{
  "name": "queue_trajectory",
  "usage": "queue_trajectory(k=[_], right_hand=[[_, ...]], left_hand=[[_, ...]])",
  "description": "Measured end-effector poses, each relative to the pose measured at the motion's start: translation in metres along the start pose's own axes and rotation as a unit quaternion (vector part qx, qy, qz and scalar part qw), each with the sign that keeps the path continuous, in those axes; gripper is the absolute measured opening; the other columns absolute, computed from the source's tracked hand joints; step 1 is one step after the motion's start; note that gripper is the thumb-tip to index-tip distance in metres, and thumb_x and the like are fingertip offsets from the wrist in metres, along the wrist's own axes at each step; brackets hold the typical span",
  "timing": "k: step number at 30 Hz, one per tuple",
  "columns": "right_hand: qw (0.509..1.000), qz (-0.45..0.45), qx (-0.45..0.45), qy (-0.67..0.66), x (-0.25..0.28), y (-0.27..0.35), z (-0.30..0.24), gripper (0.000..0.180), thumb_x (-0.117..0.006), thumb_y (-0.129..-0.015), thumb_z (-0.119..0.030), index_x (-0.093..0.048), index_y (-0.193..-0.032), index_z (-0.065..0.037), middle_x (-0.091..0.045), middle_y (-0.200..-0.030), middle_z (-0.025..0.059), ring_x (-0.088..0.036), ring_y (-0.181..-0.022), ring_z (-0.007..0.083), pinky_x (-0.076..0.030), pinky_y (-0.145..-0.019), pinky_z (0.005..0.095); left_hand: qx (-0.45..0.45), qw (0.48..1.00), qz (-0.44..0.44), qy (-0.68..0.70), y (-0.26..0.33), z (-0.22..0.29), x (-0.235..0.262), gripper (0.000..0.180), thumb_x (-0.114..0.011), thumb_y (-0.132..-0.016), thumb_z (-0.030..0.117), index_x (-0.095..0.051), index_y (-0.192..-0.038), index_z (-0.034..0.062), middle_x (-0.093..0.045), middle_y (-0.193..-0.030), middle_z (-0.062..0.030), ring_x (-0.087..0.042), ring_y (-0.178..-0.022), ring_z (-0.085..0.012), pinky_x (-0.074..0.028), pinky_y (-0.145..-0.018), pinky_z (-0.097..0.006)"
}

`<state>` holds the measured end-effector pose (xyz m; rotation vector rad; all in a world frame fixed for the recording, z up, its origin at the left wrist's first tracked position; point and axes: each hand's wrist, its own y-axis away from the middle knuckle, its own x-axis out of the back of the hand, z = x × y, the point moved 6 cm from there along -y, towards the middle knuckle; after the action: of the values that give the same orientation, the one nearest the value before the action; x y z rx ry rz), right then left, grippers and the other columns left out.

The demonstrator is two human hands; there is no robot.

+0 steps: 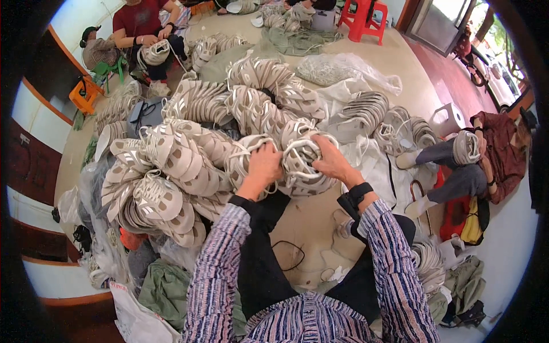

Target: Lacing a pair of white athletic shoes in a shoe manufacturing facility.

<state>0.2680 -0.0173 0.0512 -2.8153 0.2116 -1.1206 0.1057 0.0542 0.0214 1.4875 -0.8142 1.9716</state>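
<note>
In front of me, above my knees, my right hand (333, 160) grips the rim of a beige shoe upper (298, 153) at the near end of a nested stack, its white lace looped round the opening. My left hand (264, 166) is closed over another beige upper (240, 153) just to the left, with its fingertips partly hidden in the opening. Close by on the left lies a big heap of stacked uppers (166, 154) with white stripes and grey patches. More nested stacks (251, 103) spread out beyond my hands.
Two seated people hold uppers, one (146, 34) at the far left, one (494, 154) at the right. White plastic sacks (366, 166) lie under stacks on the right. A red stool (364, 22) stands at the back, an orange stool (87, 94) at the left. Green cloth (164, 288) lies near my left.
</note>
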Motion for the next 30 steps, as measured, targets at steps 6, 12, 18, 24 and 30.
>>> queue_trajectory(k=[6,12,18,24,30], right_hand=[[0.998,0.055,0.029,0.018,-0.005,0.043,0.011,0.065,-0.058,-0.06,-0.005,-0.042,-0.123,0.0,-0.047,-0.12,0.0226,-0.043,-0.115,0.0364,-0.035,-0.098,0.0372],[0.982,0.156,-0.1,-0.031,0.014,0.106,-0.008,0.057,-0.057,-0.063,0.001,-0.046,-0.119,-0.004,-0.053,-0.114,0.0202,-0.049,-0.107,0.0378,-0.041,-0.091,0.0388],[0.978,0.19,-0.054,-0.074,0.121,0.161,-0.104,0.051,-0.054,-0.061,0.004,-0.057,-0.111,-0.004,-0.06,-0.106,0.0183,-0.056,-0.102,0.0326,-0.043,-0.088,0.0362],[0.992,0.112,-0.049,-0.035,0.154,0.217,-0.137,0.054,-0.052,-0.057,0.01,-0.058,-0.11,-0.001,-0.061,-0.105,0.0121,-0.058,-0.099,0.0183,-0.043,-0.088,0.028],[0.993,0.028,-0.044,-0.108,0.137,0.231,-0.091,0.053,-0.056,-0.057,0.008,-0.058,-0.109,-0.001,-0.064,-0.101,0.0104,-0.059,-0.099,0.018,-0.043,-0.088,0.0286]], left_hand=[[0.007,0.998,-0.064,0.012,-0.003,0.023,-0.013,0.026,-0.06,-0.061,0.021,-0.066,-0.08,0.0035,-0.057,-0.092,-0.0177,-0.056,-0.092,-0.0328,-0.044,-0.077,-0.043],[0.071,0.92,-0.095,0.372,0.038,0.049,0.002,0.023,-0.058,-0.059,0.018,-0.052,-0.059,-0.0043,-0.049,-0.05,-0.0107,-0.048,-0.049,-0.0185,-0.038,-0.049,-0.034],[0.004,0.885,-0.113,0.452,0.085,0.143,0.115,0.026,-0.059,-0.067,0.016,-0.045,-0.054,-0.0017,-0.037,-0.049,0.0023,-0.036,-0.048,-0.006,-0.031,-0.043,-0.027],[-0.044,0.832,-0.2,0.515,0.149,0.205,0.114,0.033,-0.064,-0.079,0.026,-0.052,-0.063,-0.0004,-0.043,-0.054,0.0025,-0.038,-0.052,-0.0055,-0.032,-0.046,-0.026],[-0.03,0.831,-0.213,0.513,0.167,0.235,0.088,0.034,-0.064,-0.073,0.029,-0.055,-0.063,-0.0026,-0.05,-0.052,-0.0064,-0.047,-0.05,-0.0127,-0.038,-0.049,-0.031]])
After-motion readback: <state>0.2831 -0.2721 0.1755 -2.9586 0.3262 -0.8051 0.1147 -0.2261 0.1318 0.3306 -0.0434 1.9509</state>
